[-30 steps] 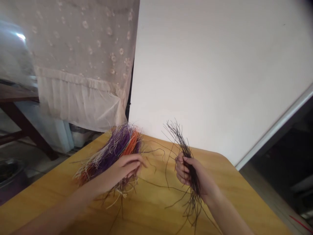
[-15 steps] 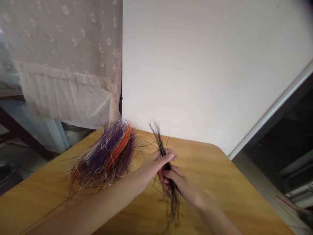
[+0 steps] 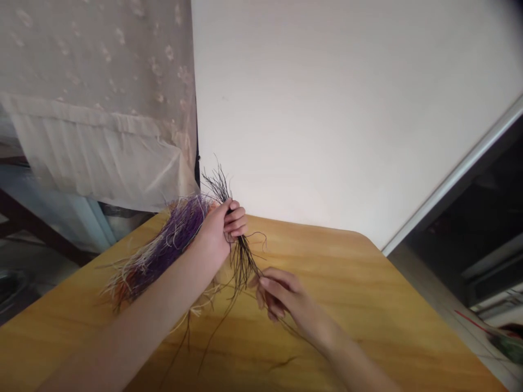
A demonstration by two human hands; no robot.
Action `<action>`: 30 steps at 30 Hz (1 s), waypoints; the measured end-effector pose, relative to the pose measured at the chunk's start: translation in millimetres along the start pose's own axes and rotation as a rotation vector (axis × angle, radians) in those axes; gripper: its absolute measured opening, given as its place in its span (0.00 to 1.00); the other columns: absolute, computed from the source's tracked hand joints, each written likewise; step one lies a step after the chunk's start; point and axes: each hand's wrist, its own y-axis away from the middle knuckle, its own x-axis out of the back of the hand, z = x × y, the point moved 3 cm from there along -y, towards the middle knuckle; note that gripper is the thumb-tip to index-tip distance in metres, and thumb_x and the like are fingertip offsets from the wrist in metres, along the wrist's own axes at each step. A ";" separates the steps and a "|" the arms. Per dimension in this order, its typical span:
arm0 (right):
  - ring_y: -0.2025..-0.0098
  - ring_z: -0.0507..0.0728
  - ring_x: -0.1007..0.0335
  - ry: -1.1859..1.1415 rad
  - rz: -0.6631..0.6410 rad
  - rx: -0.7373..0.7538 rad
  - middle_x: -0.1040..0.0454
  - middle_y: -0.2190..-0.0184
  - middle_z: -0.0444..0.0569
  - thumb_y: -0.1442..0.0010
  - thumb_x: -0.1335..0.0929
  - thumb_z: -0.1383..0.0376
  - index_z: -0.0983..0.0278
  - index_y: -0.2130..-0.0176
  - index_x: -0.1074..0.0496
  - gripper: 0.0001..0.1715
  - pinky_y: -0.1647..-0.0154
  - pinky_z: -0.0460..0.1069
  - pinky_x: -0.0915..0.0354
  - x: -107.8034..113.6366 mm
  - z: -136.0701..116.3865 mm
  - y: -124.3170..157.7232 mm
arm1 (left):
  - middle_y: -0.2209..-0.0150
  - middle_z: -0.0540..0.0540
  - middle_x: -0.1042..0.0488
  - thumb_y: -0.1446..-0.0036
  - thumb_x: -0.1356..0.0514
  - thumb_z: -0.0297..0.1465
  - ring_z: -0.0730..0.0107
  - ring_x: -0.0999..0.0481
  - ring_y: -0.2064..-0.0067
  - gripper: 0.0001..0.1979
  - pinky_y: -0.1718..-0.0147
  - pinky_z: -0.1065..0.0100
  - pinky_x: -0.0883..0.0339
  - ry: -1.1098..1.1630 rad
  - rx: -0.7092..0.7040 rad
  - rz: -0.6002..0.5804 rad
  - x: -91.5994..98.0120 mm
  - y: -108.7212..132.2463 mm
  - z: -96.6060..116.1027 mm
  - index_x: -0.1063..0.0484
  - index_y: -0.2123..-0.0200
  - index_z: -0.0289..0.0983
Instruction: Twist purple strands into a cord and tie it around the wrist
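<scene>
A bundle of thin black strands [image 3: 243, 258] is gripped in the closed fist of my left hand [image 3: 235, 219], raised over the far part of the table. Its upper ends fan out above the fist and its lower ends splay downward. My right hand [image 3: 281, 294], lower and to the right, pinches a few of the strands at the bundle's lower end. Behind and under my left forearm lies a large heap of purple, white and orange strands [image 3: 171, 245], partly hidden by the arm.
The wooden table [image 3: 351, 305] has rounded far corners. A white wall panel [image 3: 318, 120] stands at its back edge. A pale flowered curtain [image 3: 102, 125] hangs at the left. A loose dark strand [image 3: 284, 363] lies near the front.
My left hand has moved up and left with the black bundle. My right hand has slid down off the bundle's middle to its lower strands, and the hands are farther apart.
</scene>
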 end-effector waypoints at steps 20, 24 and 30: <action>0.70 0.52 0.44 0.530 -0.059 -0.018 0.40 0.74 0.42 0.32 0.41 0.54 0.61 0.65 0.24 0.22 0.65 0.48 0.45 23.5 -18.6 12.5 | 0.87 0.57 0.54 0.29 0.60 0.26 0.83 0.56 0.88 0.22 0.90 0.78 0.61 -0.021 -0.253 0.043 4.0 11.0 75.2 0.45 0.79 0.37; 0.73 0.52 0.46 0.576 0.029 -0.002 0.44 0.77 0.41 0.31 0.43 0.53 0.62 0.68 0.26 0.26 0.69 0.49 0.46 46.2 -16.9 8.3 | 0.86 0.57 0.54 0.30 0.59 0.26 0.82 0.57 0.87 0.21 0.90 0.78 0.60 -0.024 -0.284 0.030 4.8 13.7 77.7 0.44 0.78 0.38; 0.71 0.52 0.41 0.596 0.116 0.050 0.36 0.71 0.45 0.31 0.43 0.54 0.62 0.63 0.29 0.21 0.68 0.49 0.41 35.0 -19.2 6.5 | 0.84 0.58 0.56 0.29 0.60 0.29 0.83 0.57 0.85 0.23 0.88 0.77 0.61 -0.008 -0.273 0.000 -3.8 16.4 61.9 0.45 0.79 0.36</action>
